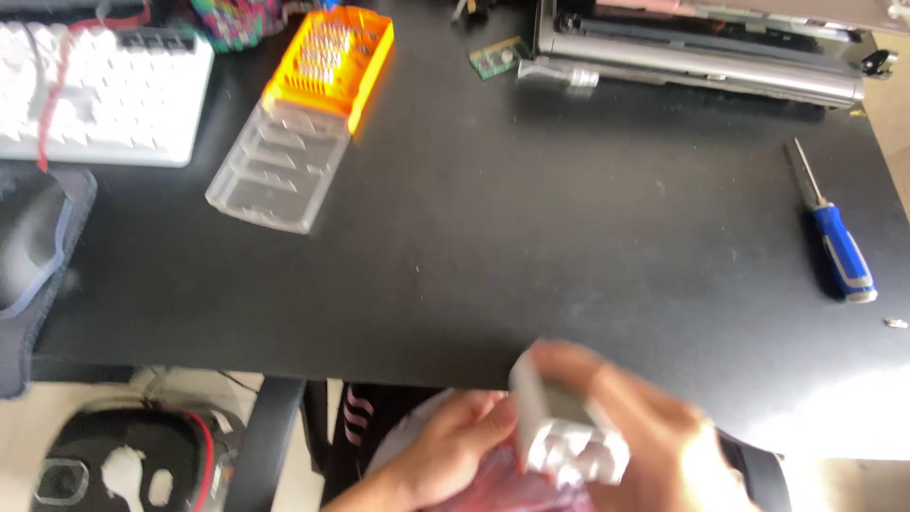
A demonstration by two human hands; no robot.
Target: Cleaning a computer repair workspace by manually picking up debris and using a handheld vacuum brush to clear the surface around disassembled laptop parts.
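Fingers [569, 365] of the right hand [654, 436] curl around a small white block [569, 431], gripping it just below the near edge of the black desk [531, 237]. The left hand [445, 450] holds pink wrapping [502, 488] under the block, its fingers bent on it. Both hands are blurred, so the block's details are hard to read. On the desk lie a white keyboard [104, 90], an orange bit case [332, 62] with its clear lid [280, 171] open, a grey device [701, 47] cut off at the top, and a blue screwdriver [839, 246] near the right edge. The middle of the desk is open. Below the left edge shows pale floor [28, 427].
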